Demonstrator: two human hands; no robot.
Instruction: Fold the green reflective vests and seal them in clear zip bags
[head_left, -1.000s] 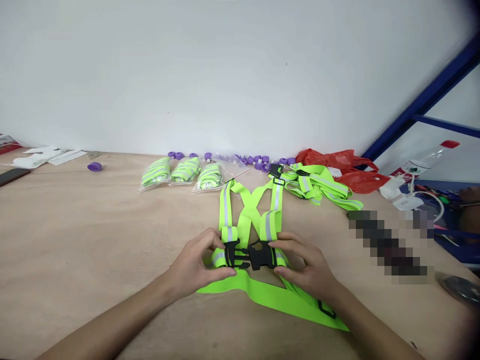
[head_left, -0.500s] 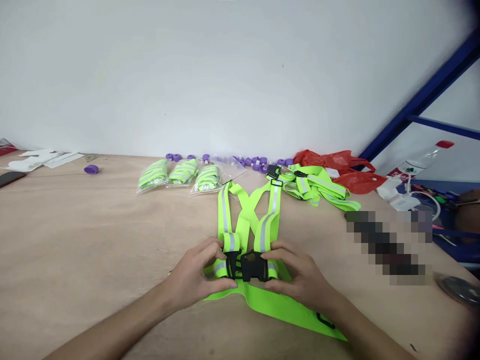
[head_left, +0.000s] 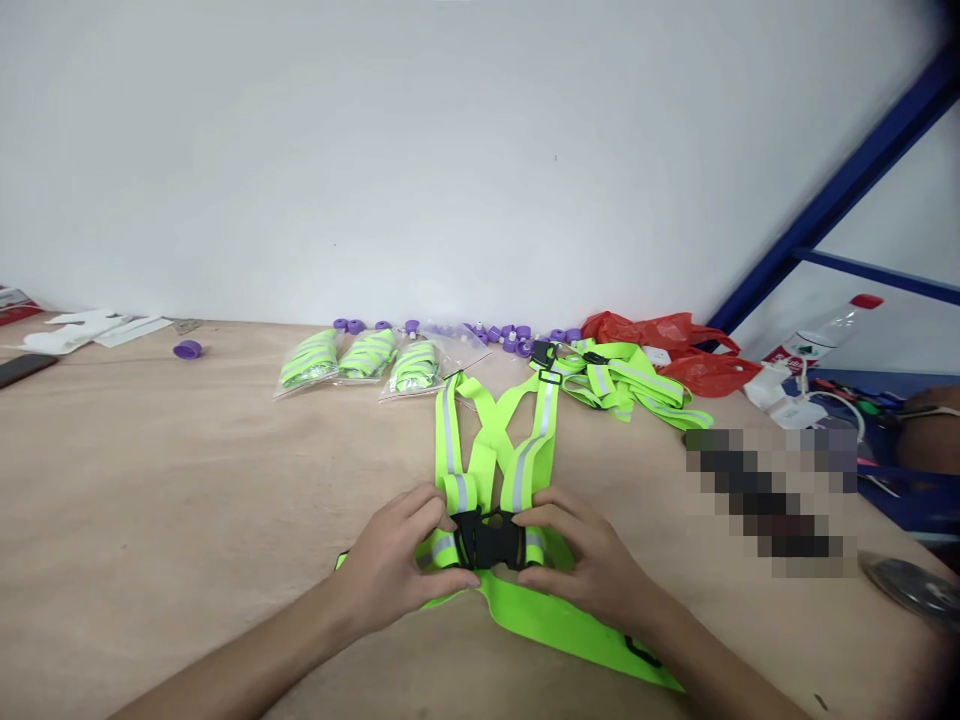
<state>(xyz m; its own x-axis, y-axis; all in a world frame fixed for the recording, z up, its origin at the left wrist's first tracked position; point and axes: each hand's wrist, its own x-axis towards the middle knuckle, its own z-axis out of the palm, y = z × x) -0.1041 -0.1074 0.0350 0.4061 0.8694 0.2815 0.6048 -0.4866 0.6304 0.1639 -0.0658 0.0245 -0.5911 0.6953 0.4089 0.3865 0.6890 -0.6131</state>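
A neon green harness of straps with grey reflective stripes (head_left: 493, 418) lies on the wooden table, its straps crossing in an X. At its near end is a black plastic buckle (head_left: 498, 541), whose two halves are pushed together. My left hand (head_left: 401, 550) pinches the left half between thumb and fingers. Around the right half, my right hand (head_left: 589, 555) is closed in the same way. A wide green band (head_left: 555, 625) runs from under the buckle to the lower right, passing beneath my right forearm.
Three clear bags of folded green straps (head_left: 365, 357) lie behind, near several purple caps (head_left: 517, 340). More loose green straps (head_left: 637, 385), a red plastic bag (head_left: 667, 335) and a bottle (head_left: 821, 335) are at the right. A dark phone (head_left: 24, 368) is far left.
The two buckle halves have come together, closing the gap between them. My right hand has moved slightly left, towards my left hand. The view has shifted a little.
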